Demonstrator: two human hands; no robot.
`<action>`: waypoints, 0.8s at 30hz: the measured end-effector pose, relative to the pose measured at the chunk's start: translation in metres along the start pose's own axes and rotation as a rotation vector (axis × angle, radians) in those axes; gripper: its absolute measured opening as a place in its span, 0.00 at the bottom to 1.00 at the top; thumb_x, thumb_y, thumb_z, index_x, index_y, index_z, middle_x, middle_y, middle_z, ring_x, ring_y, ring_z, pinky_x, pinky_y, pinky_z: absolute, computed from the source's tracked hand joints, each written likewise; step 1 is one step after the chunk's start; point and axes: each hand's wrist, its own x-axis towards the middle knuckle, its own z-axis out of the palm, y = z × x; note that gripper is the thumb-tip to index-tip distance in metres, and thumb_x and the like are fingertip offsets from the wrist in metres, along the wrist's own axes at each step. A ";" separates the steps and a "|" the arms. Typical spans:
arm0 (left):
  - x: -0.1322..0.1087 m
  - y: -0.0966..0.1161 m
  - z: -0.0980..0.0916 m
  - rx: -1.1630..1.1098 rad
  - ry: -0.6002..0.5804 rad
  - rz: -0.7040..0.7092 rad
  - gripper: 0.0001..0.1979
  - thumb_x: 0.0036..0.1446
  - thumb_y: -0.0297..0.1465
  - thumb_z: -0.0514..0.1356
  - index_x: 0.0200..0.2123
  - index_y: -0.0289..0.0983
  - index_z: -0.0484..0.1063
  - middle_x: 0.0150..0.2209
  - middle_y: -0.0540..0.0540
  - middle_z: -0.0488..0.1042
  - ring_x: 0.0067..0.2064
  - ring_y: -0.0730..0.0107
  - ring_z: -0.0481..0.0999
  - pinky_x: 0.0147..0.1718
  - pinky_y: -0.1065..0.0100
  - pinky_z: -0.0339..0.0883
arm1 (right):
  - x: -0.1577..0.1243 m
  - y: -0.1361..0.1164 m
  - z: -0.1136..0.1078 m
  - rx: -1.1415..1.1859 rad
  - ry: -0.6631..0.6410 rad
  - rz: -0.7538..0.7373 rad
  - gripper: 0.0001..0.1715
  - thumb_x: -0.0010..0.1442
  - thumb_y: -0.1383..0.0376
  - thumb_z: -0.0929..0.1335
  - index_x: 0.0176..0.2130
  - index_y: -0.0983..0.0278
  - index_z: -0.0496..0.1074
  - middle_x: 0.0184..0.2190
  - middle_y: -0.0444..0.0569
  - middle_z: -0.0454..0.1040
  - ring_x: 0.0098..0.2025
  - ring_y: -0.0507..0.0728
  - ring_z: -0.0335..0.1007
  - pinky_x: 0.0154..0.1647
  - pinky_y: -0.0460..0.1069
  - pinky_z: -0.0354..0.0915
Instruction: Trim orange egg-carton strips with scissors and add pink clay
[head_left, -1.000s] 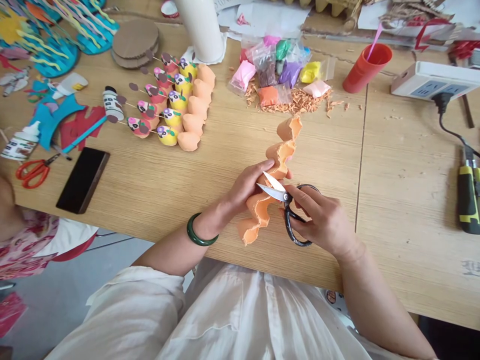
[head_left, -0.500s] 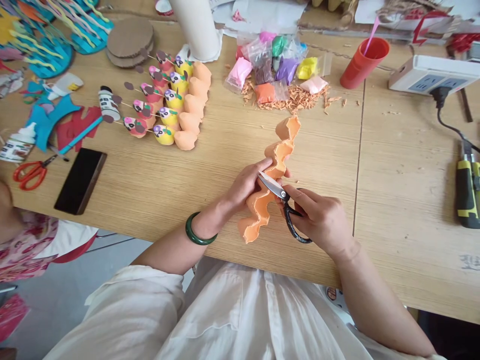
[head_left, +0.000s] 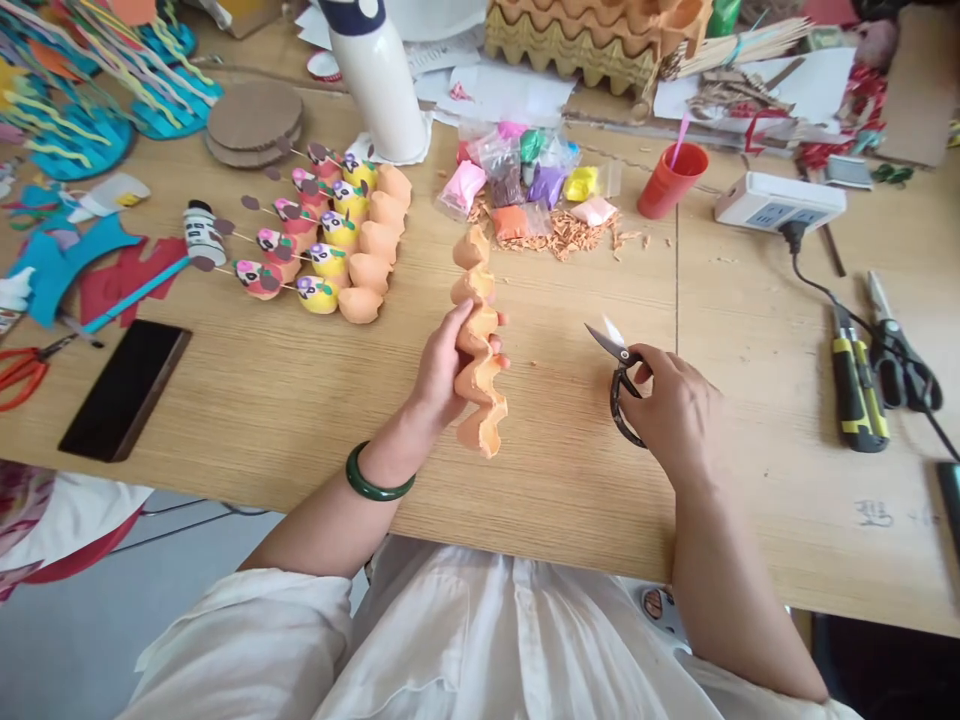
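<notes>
Near the table (head_left: 570, 520) edge, left hand (head_left: 439, 372) grips orange strip (head_left: 481, 428); right hand (head_left: 679, 412) clasps scissors (head_left: 621, 362), apart.

Our left hand (head_left: 442, 365) gripped an orange egg-carton strip (head_left: 481, 385) around its middle, the strip running lengthwise away from us above the wooden table (head_left: 300, 400). Well apart on the right, our right hand (head_left: 675, 410) held black-handled scissors (head_left: 616, 350), blades slightly parted and pointing toward the strip. Farther off lay small bags of coloured clay (head_left: 525, 175) among orange shavings, a red cup (head_left: 670, 180), and rows of painted egg-cup figures (head_left: 322, 240).
</notes>
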 end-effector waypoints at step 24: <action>0.008 -0.010 -0.006 -0.008 -0.009 0.113 0.17 0.56 0.44 0.65 0.41 0.37 0.76 0.34 0.49 0.78 0.24 0.77 0.69 0.22 0.72 0.71 | -0.084 0.063 -0.054 -0.203 -0.169 0.484 0.30 0.63 0.53 0.69 0.59 0.66 0.75 0.44 0.58 0.83 0.43 0.68 0.78 0.42 0.59 0.67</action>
